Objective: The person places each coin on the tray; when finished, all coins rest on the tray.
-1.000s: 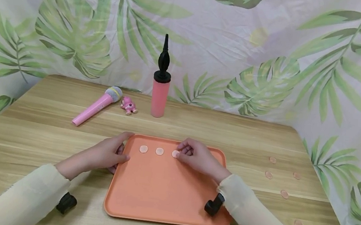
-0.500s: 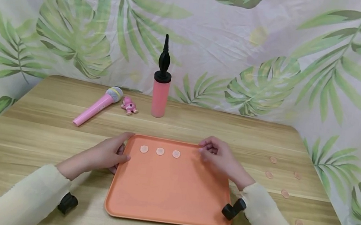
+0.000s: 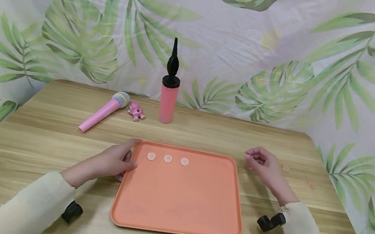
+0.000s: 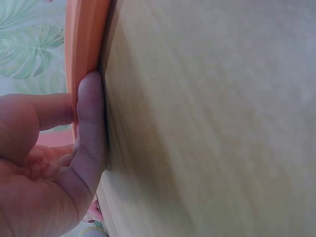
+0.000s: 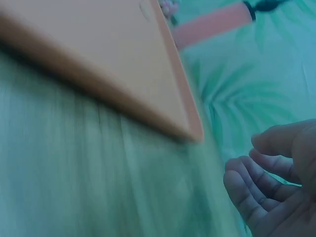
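- The right hand (image 3: 265, 167) hovered over the bench (image 3: 47, 142), fingers loosely curled and holding nothing, off the tray's (image 3: 176, 205) right edge.
- A loose disc (image 3: 285, 168) lay just beyond that hand, to its right; more sat scattered farther out.
- The left hand (image 3: 112, 160) held the tray's left rim, thumb on top.
- Inside the tray, three discs (image 3: 168, 158) sat in a row along its far edge.
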The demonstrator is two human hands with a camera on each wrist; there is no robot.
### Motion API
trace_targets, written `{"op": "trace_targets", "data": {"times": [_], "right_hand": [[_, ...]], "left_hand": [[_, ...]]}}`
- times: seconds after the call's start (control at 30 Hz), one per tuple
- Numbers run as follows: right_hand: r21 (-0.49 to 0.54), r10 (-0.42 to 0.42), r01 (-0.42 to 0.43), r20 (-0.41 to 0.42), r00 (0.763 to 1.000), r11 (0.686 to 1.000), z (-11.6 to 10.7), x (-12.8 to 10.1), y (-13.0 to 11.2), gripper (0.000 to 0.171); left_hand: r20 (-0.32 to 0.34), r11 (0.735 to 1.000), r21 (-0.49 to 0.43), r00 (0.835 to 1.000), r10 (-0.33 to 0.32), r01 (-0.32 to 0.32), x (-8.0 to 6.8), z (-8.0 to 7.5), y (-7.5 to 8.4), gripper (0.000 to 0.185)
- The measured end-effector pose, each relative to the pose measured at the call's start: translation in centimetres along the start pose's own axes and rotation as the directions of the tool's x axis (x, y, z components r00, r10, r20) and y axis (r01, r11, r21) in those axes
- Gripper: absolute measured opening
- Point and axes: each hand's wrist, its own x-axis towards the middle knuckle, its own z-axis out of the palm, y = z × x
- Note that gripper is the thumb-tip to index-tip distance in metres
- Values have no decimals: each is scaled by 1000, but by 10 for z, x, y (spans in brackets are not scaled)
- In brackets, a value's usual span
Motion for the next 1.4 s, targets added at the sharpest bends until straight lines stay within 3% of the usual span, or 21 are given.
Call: {"op": "trace_targets", "data": {"times": [0.47, 0.57, 0.77, 0.83, 1.03, 1.2, 1.4], "right_hand": [[-224, 119, -143, -121, 986, 964, -53, -15, 39, 35], [-182, 166, -186, -122, 979, 965, -65, -18, 46, 36], [-303, 190, -233, -165, 968, 924, -82, -22, 62, 36], [-353, 190, -242, -176, 966, 904, -86, -22, 66, 37], [-380, 239, -279, -149, 960, 882, -91, -21, 69, 45], [-394, 260, -288, -123, 958, 873, -93, -20, 68, 46], [-429, 227, -260, -126, 966, 865, -94, -16, 70, 42]], "left_hand": [[-4, 1000, -11, 1000, 2, -2, 1, -1, 3, 69], [-8, 1000, -8, 1000, 1, -1, 0, -1, 3, 69], [-12, 1000, -4, 1000, 5, -5, -1, 1, 1, 69], [-12, 1000, -4, 1000, -2, 2, -1, 2, 1, 69], [-10, 1000, -6, 1000, 0, 0, 0, 1, 0, 69], [-15, 1000, -6, 1000, -3, 3, 0, 1, 0, 69], [-18, 1000, 0, 1000, -7, 7, -1, 1, 1, 70]]}}
